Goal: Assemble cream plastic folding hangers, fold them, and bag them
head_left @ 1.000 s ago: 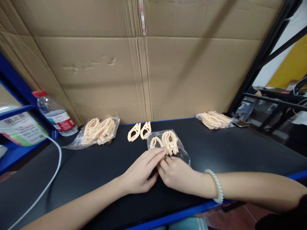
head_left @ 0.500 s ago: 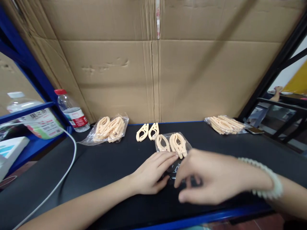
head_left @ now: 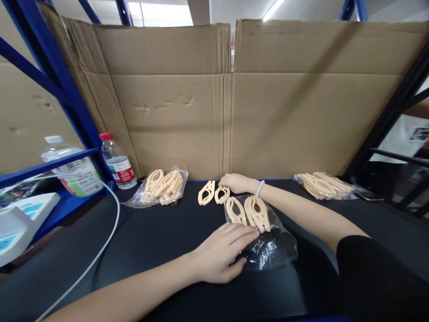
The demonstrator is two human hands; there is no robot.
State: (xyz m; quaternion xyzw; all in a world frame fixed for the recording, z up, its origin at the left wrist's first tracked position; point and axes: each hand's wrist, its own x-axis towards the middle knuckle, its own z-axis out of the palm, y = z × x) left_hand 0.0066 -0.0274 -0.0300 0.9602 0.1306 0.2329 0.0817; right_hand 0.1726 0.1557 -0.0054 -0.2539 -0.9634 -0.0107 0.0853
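Note:
My left hand [head_left: 226, 252] lies flat with fingers stretched over a clear plastic bag [head_left: 276, 248], pressing it to the table. Cream folded travel hangers [head_left: 256, 213] show inside the bag, beyond my fingertips. At the back, my right hand [head_left: 236, 182], with a beaded bracelet on its wrist, has its fingers closed at the top of a loose folded hanger [head_left: 221, 195]. Its fingertips are partly hidden. Just left of that, a second loose folded hanger [head_left: 206, 193] lies on the black table.
One bag of hangers [head_left: 164, 187] lies at the back left, another bag of hangers [head_left: 323, 185] at the back right near a phone [head_left: 368, 196]. A red-capped bottle [head_left: 119, 165] stands by the blue frame. A white cable [head_left: 112, 232] crosses the left. Cardboard [head_left: 174, 103] walls the back.
My right hand has left the bag's near end and reached forward to the right loose hanger. My left hand stays on the bag. The view has tilted up.

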